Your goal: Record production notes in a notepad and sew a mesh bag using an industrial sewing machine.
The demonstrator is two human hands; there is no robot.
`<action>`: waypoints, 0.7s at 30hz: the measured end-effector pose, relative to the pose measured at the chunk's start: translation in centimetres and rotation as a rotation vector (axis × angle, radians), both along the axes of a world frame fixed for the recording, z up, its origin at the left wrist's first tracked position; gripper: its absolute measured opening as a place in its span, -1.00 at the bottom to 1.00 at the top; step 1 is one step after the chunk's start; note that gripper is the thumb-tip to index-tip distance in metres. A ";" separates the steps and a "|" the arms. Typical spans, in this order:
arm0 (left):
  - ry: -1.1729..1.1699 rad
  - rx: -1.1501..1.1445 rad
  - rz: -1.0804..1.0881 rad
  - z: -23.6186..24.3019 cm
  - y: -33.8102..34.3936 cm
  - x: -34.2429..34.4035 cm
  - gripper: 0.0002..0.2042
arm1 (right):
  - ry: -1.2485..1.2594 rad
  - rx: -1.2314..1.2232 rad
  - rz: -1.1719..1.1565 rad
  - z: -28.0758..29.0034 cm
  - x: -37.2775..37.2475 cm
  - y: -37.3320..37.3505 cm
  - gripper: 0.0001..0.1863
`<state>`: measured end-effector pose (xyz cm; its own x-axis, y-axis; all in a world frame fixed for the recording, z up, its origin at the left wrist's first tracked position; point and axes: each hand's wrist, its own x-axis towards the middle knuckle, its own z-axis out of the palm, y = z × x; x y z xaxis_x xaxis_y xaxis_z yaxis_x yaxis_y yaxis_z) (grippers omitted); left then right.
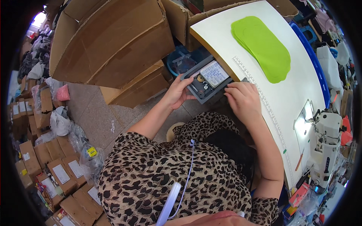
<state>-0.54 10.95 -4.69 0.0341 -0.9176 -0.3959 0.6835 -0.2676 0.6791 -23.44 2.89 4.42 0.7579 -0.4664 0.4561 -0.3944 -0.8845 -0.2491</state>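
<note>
A grey drawer (200, 94) sits pulled out from under the white table's edge. It holds a pale case with a blue-and-white grid (214, 74) and small round metal parts (202, 86). My left hand (177, 92) is closed on the drawer's left wall, thumb on the rim. My right hand (243, 100) is at the drawer's right end, beside the table edge, with fingers curled; what they grip, if anything, is hidden.
A green stack of cut pieces (260, 49) lies on the white table (279, 105). A sewing machine (326, 132) stands at right. Cardboard boxes (113, 45) rise ahead, beside a blue tub (175, 58); several boxes and bags (60, 169) crowd the left.
</note>
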 end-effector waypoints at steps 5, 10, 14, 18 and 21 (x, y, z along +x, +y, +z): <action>-0.007 0.032 0.040 -0.9 1.7 0.7 -0.57 | 0.154 0.111 -0.058 -1.7 4.9 0.3 -0.63; -0.020 0.036 0.035 -1.1 2.7 1.2 -0.58 | 0.524 0.230 -0.225 -1.6 8.5 0.2 -0.34; -0.017 0.050 0.035 -0.4 2.6 1.0 -0.58 | 0.488 -0.006 -0.196 -3.3 8.2 -0.4 -0.70; -0.016 0.044 0.029 -0.5 2.3 1.1 -0.57 | 0.355 0.117 -0.173 -0.5 7.3 -0.1 -0.82; -0.009 0.028 0.031 -0.4 2.5 1.1 -0.56 | 0.025 0.336 -0.260 2.9 5.1 -0.5 -0.68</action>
<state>0.55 13.46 -5.10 0.0654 -0.9048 -0.4208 0.6859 -0.2655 0.6775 -18.31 2.39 7.35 0.6043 -0.7630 0.2295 -0.6030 -0.6262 -0.4943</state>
